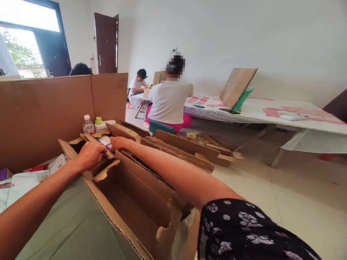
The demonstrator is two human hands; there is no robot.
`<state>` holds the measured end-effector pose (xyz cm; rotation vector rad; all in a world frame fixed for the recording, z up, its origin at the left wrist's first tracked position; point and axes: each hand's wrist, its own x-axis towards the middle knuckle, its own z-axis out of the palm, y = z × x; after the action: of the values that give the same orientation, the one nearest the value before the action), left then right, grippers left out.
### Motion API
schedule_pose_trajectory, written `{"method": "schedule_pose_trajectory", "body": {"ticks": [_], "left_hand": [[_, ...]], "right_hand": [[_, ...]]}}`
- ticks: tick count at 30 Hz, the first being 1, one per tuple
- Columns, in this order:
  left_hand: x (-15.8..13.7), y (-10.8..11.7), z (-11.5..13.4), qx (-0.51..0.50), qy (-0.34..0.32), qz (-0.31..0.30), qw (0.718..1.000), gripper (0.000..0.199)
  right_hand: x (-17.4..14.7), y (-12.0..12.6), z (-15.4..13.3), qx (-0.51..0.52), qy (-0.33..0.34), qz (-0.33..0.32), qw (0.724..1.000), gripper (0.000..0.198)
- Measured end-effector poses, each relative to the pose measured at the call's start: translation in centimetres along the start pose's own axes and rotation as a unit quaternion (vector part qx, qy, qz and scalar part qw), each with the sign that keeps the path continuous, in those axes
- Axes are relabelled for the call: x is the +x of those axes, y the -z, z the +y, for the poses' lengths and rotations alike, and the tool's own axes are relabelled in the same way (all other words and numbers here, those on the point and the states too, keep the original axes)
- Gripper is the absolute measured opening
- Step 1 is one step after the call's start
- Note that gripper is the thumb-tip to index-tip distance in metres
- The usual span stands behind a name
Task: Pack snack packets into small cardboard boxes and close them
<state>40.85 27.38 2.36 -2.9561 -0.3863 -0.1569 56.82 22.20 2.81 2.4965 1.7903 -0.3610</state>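
Observation:
A long cardboard box with torn edges and dividers lies before me. At its far end my left hand is closed, its fingers curled down near a divider; what they grip is hidden. My right hand reaches across the box from the right, its fingers closed at the edge of a white and purple packet. The packet sits between my two hands, partly covered by cardboard. The near compartment shows only its bare cardboard floor. Just beyond the hands stand a clear bottle and a white bottle with a green cap.
A tall cardboard panel stands at left, with packets below it. More cardboard trays lie to the right. A person in a white shirt sits ahead; another sits farther back. A covered table runs along the wall.

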Motion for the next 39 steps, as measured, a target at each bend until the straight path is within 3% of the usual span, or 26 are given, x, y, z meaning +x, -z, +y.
{"method": "schedule_pose_trajectory", "body": {"ticks": [10, 17, 23, 28, 30, 32, 34, 36, 39], "left_hand": [[0.1, -0.7, 0.3, -0.045, 0.022, 0.003, 0.999, 0.026], [0.6, -1.2, 0.3, -0.066, 0.025, 0.012, 0.997, 0.031], [1.0, -1.0, 0.8, -0.071, 0.040, 0.007, 0.997, 0.033], [0.6, -0.9, 1.3, -0.059, 0.066, -0.005, 0.996, 0.033], [0.4, -1.0, 1.3, -0.056, 0.073, -0.008, 0.996, 0.032], [0.2, -1.1, 1.3, -0.055, 0.076, -0.009, 0.996, 0.032], [0.2, -1.3, 1.3, -0.057, 0.075, -0.006, 0.996, 0.032], [0.1, -1.4, 1.2, -0.061, 0.072, -0.001, 0.996, 0.033], [0.2, -1.9, 1.0, -0.068, 0.065, 0.012, 0.995, 0.033]], "right_hand": [[2.1, -2.0, -0.4, -0.007, -0.062, 0.067, 0.996, 0.042], [1.7, -1.1, 0.3, 0.012, -0.064, 0.089, 0.994, 0.041], [-1.2, 2.5, 0.6, 0.016, -0.058, 0.163, 0.985, 0.057], [-4.8, 8.2, 0.3, 0.019, -0.057, 0.249, 0.967, 0.038], [-5.9, 10.6, -0.4, 0.068, -0.032, 0.324, 0.943, 0.037], [-6.6, 12.3, -1.5, 0.178, 0.044, 0.383, 0.905, 0.040], [-6.4, 12.9, -2.8, 0.286, 0.127, 0.369, 0.875, 0.049], [-5.5, 12.1, -3.6, 0.261, 0.138, 0.292, 0.910, 0.057], [-3.2, 8.7, -3.7, 0.075, 0.046, 0.189, 0.978, 0.045]]}}
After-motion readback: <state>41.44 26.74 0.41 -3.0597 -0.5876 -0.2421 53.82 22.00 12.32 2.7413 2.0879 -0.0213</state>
